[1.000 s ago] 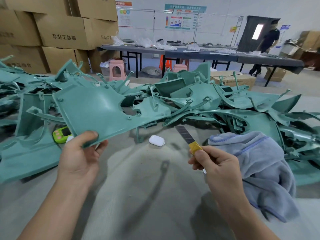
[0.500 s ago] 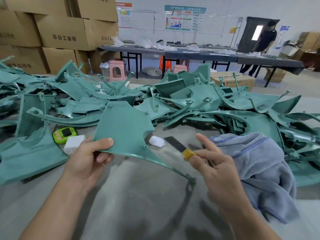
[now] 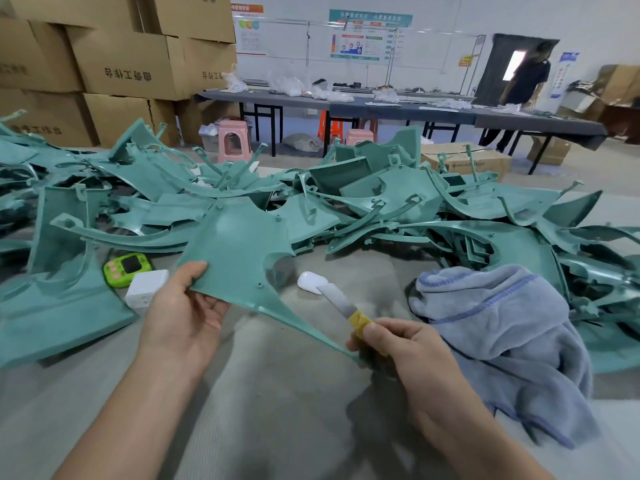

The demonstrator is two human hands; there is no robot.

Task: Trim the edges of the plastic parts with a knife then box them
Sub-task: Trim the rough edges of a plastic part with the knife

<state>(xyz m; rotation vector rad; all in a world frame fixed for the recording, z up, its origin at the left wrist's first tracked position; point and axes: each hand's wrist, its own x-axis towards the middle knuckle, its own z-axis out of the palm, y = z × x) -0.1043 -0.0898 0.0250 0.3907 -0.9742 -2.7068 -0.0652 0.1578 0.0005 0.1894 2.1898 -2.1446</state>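
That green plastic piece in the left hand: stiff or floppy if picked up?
Probably fairly stiff: the green plastic part holds its shape though the left hand pinches only one edge. Likely light, as that pinch mostly carries it. Its thin tapering tip by the knife may flex.

A: Left on the table (image 3: 277,410)?
B: Timer (image 3: 126,268) beside adapter (image 3: 147,288), just before the pile of parts (image 3: 381,209).
A: Right?
B: Cloth (image 3: 502,323), against the pile.
A: Between?
B: Plastic part (image 3: 239,251), small case (image 3: 310,282) just right of it.
A: Behind the pile?
B: Cartons (image 3: 121,64), stacked far left.
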